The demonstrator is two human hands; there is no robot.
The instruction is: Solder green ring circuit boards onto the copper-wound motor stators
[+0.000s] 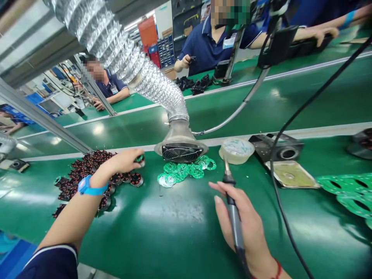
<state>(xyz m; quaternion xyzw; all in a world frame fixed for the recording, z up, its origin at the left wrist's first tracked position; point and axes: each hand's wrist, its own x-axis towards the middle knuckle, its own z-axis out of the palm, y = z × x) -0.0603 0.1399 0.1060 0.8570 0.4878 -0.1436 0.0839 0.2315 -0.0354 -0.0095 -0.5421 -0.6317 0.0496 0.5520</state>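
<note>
Spreading beside the left hand [124, 160] and its forearm, red-and-black wound parts [84, 172] lie heaped; that hand pinches a small round part [141, 160], partly hidden; green ring boards [181, 173] lie between the hands; well apart, the right hand [251, 223] holds a soldering iron [235, 224], its tip before a round tub [238, 156]

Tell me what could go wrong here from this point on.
The soldering iron in the right hand has its tip close to the pale round object in this view; if hot, it might mark it. The black cable hanging near that hand could snag when the hand moves. The left hand is beside the heap of wound parts, so it might knock some about.
</note>
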